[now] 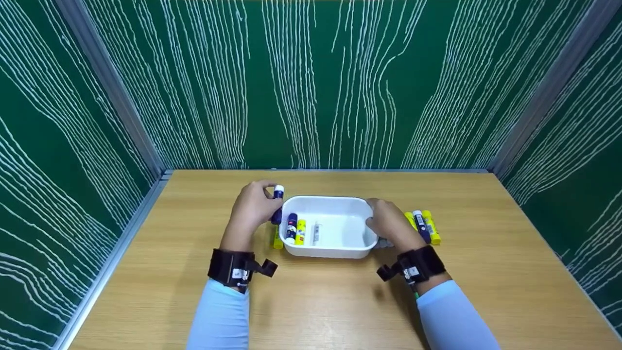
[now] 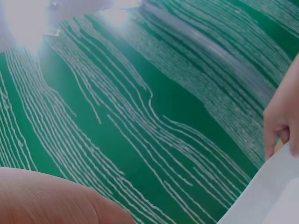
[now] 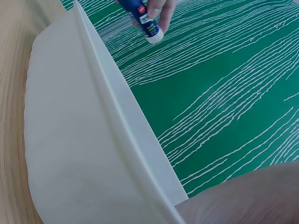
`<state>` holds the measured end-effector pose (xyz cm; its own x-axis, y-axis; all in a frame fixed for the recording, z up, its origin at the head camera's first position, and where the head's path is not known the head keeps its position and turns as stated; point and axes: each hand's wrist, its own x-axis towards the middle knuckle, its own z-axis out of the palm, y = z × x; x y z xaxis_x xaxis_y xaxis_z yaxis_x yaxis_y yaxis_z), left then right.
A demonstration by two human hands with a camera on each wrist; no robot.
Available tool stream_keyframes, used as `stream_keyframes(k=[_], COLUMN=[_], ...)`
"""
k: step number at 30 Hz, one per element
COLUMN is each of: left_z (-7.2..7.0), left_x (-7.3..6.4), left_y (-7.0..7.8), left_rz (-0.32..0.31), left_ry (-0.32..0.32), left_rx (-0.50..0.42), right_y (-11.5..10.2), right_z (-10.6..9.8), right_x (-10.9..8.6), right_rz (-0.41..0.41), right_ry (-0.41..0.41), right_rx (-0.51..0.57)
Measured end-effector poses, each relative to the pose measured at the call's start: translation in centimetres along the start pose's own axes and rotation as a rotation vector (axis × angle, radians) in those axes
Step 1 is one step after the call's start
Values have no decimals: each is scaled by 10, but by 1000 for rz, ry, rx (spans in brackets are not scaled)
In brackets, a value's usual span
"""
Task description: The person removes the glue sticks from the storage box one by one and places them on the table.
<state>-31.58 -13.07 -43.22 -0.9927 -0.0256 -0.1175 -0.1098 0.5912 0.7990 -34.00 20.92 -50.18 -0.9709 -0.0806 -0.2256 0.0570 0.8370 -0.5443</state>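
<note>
My left hand (image 1: 251, 208) pinches a dark blue glue stick (image 1: 278, 193) with a white cap, held upright at the left end of a white plastic tub (image 1: 330, 252). The same glue stick (image 3: 142, 17) shows at the top of the right wrist view. At the tub's other end, my right hand (image 1: 390, 222) grips the rim; its fingertips are partly hidden. Inside the tub, on the left, a dark blue glue stick (image 1: 291, 227) and a yellow glue stick (image 1: 301, 232) lie side by side. Beside them is a pale printed mark or clear item (image 1: 317, 234), which I cannot identify.
Outside the tub's left end lies a yellow glue stick (image 1: 278, 239), partly hidden. Right of my right hand are a dark blue glue stick (image 1: 421, 227) and a yellow glue stick (image 1: 431, 227), with more yellow beside them. Green patterned panels (image 1: 330, 87) enclose the wooden table (image 1: 311, 301).
</note>
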Motion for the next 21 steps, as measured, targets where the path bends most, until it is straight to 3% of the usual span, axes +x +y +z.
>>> stream_keyframes(k=[6,16,21], left_z=[-3,4,8], left_x=[7,16,19], left_y=[-13,-31,-37], left_rz=[-32,-181,-204], left_ry=[6,-105,-124], left_rx=[49,82,92], right_y=[0,-1,0], right_z=[-1,-1,0], right_x=[0,0,0], right_rz=[19,15,-14], right_ry=[-16,-12,0], right_rx=[14,24,17])
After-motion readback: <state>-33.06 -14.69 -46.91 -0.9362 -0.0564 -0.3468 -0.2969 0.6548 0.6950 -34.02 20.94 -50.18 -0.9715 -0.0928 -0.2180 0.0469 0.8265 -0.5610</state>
